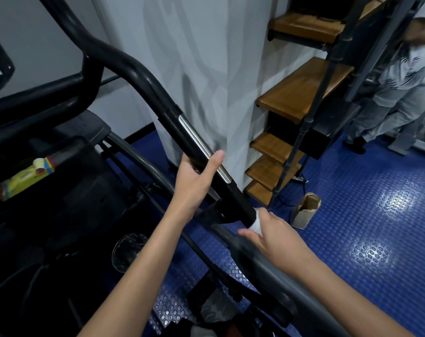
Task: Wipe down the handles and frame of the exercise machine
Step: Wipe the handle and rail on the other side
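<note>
Machine (48,181): black bulk fills the left of view, on a blue studded rubber floor (364,239). Matte plastic shrouds, tubular frame.

Handle (143,76): long curved black bar running diagonally from upper left down to a grey frame tube (274,273). Rubbery grip section, with a polished metal strip (201,147) set along it, likely a pulse contact.

Left hand (194,181): wrapped round the bar from below, thumb laid over the top beside the strip, fingers hidden behind. Judged a steadying hold, so the swinging arm does not move under the wipe.

Right hand (274,237): fingers closed round a small white cloth (256,221), bunched and soft, pressed on the bar where black grip meets grey tube. Judged placed at the joint, where grime collects.

Nearby: wooden shelves (301,93) on a dark metal rack, a brown paper bag (305,210) on the floor, another person (396,93) far right.
</note>
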The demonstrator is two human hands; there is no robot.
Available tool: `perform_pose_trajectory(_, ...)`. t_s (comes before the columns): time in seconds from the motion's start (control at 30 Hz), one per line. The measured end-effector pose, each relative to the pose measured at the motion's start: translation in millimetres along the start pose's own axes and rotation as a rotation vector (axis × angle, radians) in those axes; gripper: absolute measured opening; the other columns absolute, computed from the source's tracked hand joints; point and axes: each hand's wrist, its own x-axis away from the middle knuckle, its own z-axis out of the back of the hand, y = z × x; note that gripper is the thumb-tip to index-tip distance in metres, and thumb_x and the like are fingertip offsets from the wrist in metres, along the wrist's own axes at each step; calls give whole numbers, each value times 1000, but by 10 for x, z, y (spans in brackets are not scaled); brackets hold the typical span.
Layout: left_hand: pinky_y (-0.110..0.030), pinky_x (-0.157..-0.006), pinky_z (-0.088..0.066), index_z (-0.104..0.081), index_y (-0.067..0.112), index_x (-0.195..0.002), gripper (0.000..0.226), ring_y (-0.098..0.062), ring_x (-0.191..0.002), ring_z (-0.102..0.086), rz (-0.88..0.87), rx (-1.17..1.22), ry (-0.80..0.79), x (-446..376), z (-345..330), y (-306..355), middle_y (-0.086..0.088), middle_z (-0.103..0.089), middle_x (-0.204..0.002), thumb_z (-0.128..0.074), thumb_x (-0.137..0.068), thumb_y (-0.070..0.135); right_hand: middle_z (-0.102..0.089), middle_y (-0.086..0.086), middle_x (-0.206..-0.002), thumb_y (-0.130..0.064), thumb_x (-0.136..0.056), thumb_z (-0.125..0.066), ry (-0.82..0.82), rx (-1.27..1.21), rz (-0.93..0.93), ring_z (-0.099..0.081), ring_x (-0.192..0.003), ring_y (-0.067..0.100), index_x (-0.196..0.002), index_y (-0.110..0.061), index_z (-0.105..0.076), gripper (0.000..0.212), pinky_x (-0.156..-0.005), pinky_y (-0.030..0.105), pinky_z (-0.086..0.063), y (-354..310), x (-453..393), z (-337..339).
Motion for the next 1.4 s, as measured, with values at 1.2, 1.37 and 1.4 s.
perform_pose_trajectory(1.2,-13,-82,-38,-36,26,-117,70,-15,-119,-43,234,-148,214,613,-673,-592,4,-35,-122,-86,-72,45,-64,0,-89,-65,-85,-59,-48,116,-178,-65,-83,23,-100,-21,-49,47,-62,35,-50,16,29,49)
perform_pose_trajectory(1.37,-33,-99,-49,-25,32,-111,89,-16,-111,-59,573,160,217,664,-785,-667,-8,-51,-126,-90,-58,59,-58,-9,-85,-74,-77,-57,-249,160,-254,-60,-83,15,-82,-33,-48,43,-71,34,-53,408,431,231)
perform_pose_trajectory(1.4,-37,-102,-50,-25,34,-111,92,-17,-110,-62,622,191,186,652,-787,-696,-11,-57,-125,-90,-53,63,-58,-11,-85,-75,-75,-59,-299,143,-269,-59,-83,13,-80,-32,-48,44,-72,33,-53,485,484,261)
